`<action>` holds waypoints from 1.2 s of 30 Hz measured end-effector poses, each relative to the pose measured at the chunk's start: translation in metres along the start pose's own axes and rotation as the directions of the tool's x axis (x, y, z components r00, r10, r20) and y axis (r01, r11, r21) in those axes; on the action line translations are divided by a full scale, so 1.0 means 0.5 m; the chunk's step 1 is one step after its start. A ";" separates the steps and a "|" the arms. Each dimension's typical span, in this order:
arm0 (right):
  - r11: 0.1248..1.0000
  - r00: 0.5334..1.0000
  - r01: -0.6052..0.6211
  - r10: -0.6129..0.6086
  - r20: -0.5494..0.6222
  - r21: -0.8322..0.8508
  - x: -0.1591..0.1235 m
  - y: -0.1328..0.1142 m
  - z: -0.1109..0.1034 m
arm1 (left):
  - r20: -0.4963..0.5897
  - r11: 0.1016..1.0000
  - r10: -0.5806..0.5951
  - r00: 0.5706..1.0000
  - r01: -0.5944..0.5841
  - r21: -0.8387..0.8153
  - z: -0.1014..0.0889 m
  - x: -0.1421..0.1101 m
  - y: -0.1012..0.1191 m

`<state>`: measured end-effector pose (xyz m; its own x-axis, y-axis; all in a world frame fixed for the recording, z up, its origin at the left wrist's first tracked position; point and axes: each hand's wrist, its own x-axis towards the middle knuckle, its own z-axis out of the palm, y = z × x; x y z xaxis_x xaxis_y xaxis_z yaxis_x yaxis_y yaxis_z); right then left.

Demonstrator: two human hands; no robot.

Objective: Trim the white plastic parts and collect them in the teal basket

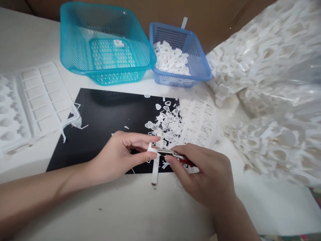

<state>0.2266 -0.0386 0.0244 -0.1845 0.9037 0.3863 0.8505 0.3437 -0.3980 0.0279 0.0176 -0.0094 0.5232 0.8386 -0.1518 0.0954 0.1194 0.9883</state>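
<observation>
Over the black mat, my left hand (130,149) pinches a small white plastic piece (151,148) between thumb and fingers. My right hand (205,167) is closed around a red-handled cutting tool (184,159). Its narrow silver end meets or nearly touches the white piece; the exact contact is too small to tell. Beneath the hands, a white strip (155,172) lies across the mat's front edge. Thin white plastic scraps (168,124) are heaped just beyond my hands.
Behind the black mat (100,110) stand a teal basket (107,72) holding one white part and a blue basket (182,75) with many white parts. White molded trays (45,97) lie at left. Large clear bags of white pieces (271,67) crowd the right side.
</observation>
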 end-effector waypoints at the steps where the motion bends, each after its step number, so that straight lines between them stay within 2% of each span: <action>1: 1.000 1.000 0.004 -0.004 0.001 -0.003 -0.002 0.000 0.002 | 0.002 1.000 -0.001 1.000 0.001 -0.005 -0.001 0.000 0.000; 7: 1.000 1.000 -0.006 0.006 0.008 -0.024 -0.007 0.001 0.010 | 0.047 1.000 0.005 0.999 -0.004 -0.025 -0.003 -0.003 0.001; 14: 0.992 0.998 0.063 -0.064 -0.006 -0.109 -0.001 -0.004 0.009 | 0.045 0.999 0.040 0.998 -0.038 -0.039 -0.001 -0.001 0.004; 23: 0.978 0.997 0.062 -0.068 -0.023 -0.200 -0.002 -0.016 0.014 | 0.058 0.999 0.043 0.997 -0.042 -0.016 0.000 0.000 0.004; 29: 0.976 0.998 0.045 -0.053 -0.030 -0.215 -0.003 -0.015 0.012 | 0.051 0.999 0.025 0.998 -0.023 -0.041 0.001 0.003 0.005; 36: 0.991 0.999 0.005 -0.012 -0.048 -0.132 -0.003 -0.010 0.005 | 0.036 0.997 0.015 0.999 -0.013 -0.072 0.003 0.000 0.005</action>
<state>0.2215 -0.0409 0.0235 -0.1703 0.8862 0.4308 0.9073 0.3116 -0.2823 0.0293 0.0173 -0.0069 0.5550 0.8205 -0.1370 0.0278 0.1463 0.9888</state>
